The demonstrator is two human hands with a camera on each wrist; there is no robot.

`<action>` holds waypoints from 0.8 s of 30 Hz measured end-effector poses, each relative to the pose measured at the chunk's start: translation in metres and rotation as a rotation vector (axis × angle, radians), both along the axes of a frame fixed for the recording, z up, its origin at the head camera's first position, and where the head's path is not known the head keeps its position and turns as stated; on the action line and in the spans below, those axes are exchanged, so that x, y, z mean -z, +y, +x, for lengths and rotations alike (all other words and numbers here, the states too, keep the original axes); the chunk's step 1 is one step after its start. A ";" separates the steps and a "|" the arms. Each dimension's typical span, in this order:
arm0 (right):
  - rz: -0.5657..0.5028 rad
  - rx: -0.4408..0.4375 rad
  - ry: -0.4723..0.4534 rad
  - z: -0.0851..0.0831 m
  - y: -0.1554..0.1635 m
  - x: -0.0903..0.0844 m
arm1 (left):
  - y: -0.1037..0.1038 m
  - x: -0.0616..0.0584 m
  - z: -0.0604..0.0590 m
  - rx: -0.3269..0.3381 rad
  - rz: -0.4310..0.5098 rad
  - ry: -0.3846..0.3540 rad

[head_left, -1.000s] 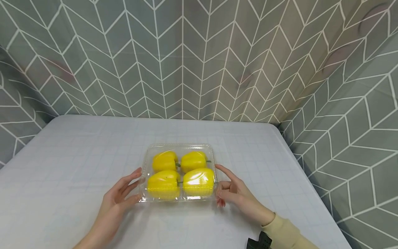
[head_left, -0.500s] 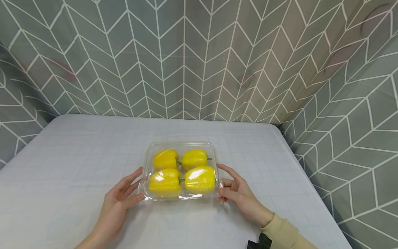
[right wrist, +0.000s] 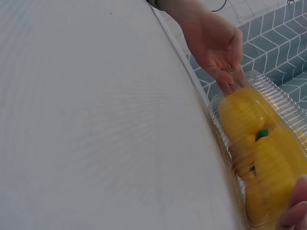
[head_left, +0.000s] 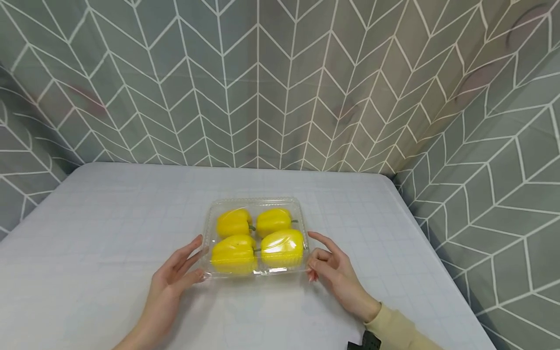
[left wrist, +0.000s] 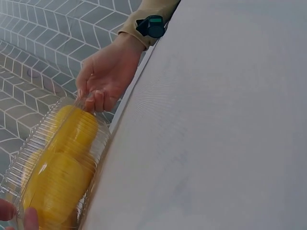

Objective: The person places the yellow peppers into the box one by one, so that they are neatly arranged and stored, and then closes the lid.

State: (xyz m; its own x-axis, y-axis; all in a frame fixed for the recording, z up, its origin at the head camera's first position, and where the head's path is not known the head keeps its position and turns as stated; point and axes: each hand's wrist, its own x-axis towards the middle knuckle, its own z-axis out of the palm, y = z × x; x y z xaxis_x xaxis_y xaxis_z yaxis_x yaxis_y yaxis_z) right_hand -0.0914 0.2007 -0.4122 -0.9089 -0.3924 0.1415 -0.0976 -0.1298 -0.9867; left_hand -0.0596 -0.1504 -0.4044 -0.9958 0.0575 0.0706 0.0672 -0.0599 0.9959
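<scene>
A clear plastic clamshell box [head_left: 258, 276], lid down, holds several yellow bell peppers [head_left: 282, 248] with green stems, lying in two rows. At the box's left side, my left hand [head_left: 168, 282] holds the edge, thumb at the near corner and fingers along the side. My right hand [head_left: 334, 277] pinches the opposite edge near the front, its index finger stretched along the side. Across the box in the left wrist view, the right hand [left wrist: 108, 76] grips the rim; the right wrist view shows the left hand [right wrist: 216, 45] at its edge. Fingertips under the box are hidden.
A white cloth-covered table [head_left: 131, 209] lies under the box. Grey curtains [head_left: 271, 87] with white chevron lines stand behind it and at both sides. A black device [head_left: 365, 341] is strapped at the right sleeve [head_left: 393, 328].
The box of peppers has slid slightly away from me and a little to the right. Both hands have moved along with it, keeping to its sides.
</scene>
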 end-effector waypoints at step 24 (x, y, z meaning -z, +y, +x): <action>0.041 0.126 0.038 0.008 0.007 0.013 | 0.007 0.005 -0.006 -0.009 -0.121 0.015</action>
